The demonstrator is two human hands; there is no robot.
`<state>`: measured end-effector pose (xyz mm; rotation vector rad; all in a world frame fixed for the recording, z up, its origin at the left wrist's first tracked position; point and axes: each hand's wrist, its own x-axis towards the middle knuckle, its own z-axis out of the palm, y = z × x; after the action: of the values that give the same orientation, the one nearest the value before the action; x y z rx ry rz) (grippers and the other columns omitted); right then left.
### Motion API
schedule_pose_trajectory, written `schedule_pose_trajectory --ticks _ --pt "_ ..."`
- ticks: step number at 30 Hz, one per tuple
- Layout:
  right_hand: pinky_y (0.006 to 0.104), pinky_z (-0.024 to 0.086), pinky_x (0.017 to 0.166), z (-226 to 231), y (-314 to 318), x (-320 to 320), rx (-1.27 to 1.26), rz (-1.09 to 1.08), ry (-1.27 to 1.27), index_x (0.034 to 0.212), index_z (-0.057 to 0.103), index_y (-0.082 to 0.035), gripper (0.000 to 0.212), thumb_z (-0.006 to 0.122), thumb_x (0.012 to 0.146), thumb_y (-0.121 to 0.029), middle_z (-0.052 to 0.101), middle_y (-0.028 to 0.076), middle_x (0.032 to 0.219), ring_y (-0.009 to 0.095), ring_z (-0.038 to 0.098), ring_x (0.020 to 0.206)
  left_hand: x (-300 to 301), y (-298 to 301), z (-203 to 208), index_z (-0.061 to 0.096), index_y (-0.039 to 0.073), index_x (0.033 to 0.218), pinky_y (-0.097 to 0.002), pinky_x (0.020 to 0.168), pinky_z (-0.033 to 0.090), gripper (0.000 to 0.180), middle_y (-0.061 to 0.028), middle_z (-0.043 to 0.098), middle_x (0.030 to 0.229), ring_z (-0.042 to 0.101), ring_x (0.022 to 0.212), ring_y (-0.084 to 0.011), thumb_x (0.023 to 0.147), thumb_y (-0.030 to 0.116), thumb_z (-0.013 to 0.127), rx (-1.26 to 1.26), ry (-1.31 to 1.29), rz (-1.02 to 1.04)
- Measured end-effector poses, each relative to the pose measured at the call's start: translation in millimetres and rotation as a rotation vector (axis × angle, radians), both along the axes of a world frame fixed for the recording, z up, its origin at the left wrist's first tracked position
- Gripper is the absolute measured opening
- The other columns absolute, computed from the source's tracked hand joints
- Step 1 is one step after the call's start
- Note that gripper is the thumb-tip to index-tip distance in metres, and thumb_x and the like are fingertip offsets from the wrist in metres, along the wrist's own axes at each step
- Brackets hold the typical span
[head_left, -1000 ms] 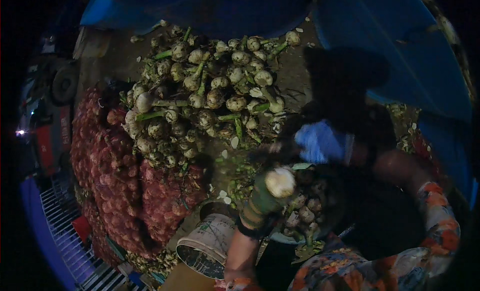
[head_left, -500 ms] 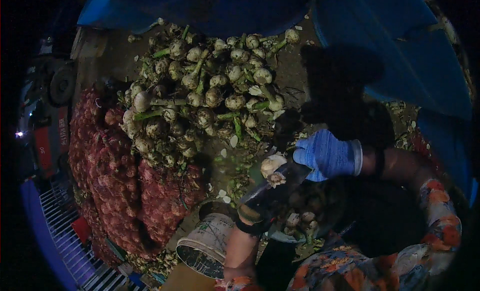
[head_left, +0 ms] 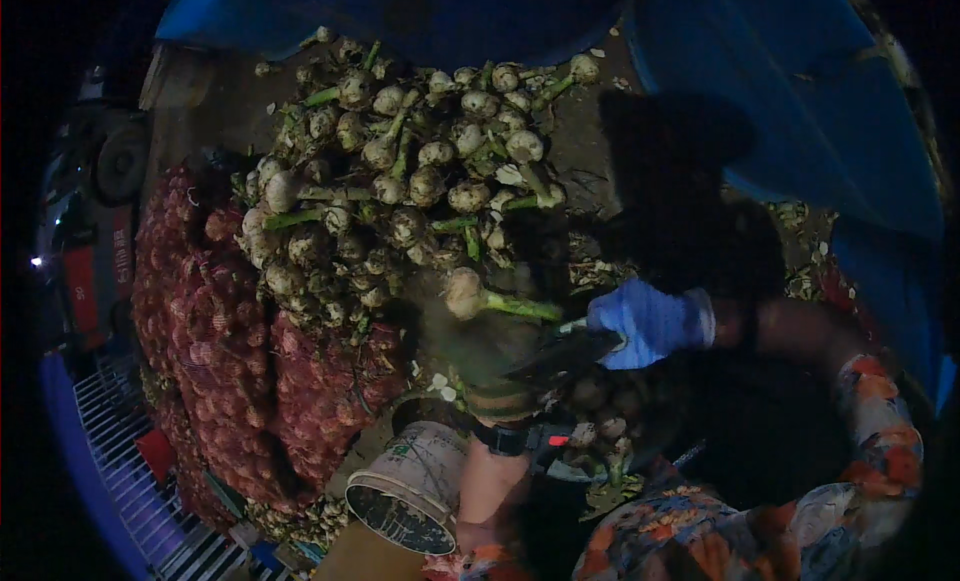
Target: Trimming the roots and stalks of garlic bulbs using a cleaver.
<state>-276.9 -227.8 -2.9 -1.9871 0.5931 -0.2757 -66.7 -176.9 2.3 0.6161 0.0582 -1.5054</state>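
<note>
Dim ground (head_left: 590,161) strewn with husks fills the middle of the frame, with blue sheeting (head_left: 800,101) curving across the top and upper right. Largest on it is the heap of onions (head_left: 400,181) with green stalks, in the upper centre. Left of the heap, red mesh sacks (head_left: 220,351) lie stacked down the left side, touching the heap's lower edge. At the bottom centre a pale bucket (head_left: 410,486) lies tipped, and just right of it a dark basin (head_left: 610,431) holds trimmed bulbs.

Above the basin, the left hand (head_left: 490,366), in a dark green glove, is closed around the stalk of a single onion (head_left: 466,292) held just below the heap. The right hand (head_left: 648,321), in a blue glove, is clenched on a dark cutting tool (head_left: 560,351) whose tip meets the stalk.
</note>
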Motion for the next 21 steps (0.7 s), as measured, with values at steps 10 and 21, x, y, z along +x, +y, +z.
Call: schedule_pose_trajectory --ticks 10,21 --pt "0.0391 0.046 0.055 -41.0 -6.1 26.8 0.162 -0.373 0.097 0.083 0.062 0.002 0.031 0.070 0.071 -0.025 0.061 0.019 0.068 0.028 0.062 0.061 -7.0 31.6 -15.4 0.059 0.002 0.098 -0.0445 0.094 0.049 0.021 -0.0145 0.063 0.101 0.060 0.095 -0.0260 0.084 0.016 0.063 0.287 0.055 0.294" --pt "0.0390 0.047 0.056 -74.9 -7.8 -14.0 0.275 -0.109 0.296 0.075 0.061 -0.002 0.022 0.069 0.076 -0.022 0.057 0.011 0.057 0.022 0.059 0.055 52.8 80.7 50.3 0.051 0.002 0.102 -0.0370 0.090 0.048 0.029 -0.0069 0.058 0.097 0.059 0.092 -0.0218 0.077 0.006 0.064 0.209 -0.881 -0.313"
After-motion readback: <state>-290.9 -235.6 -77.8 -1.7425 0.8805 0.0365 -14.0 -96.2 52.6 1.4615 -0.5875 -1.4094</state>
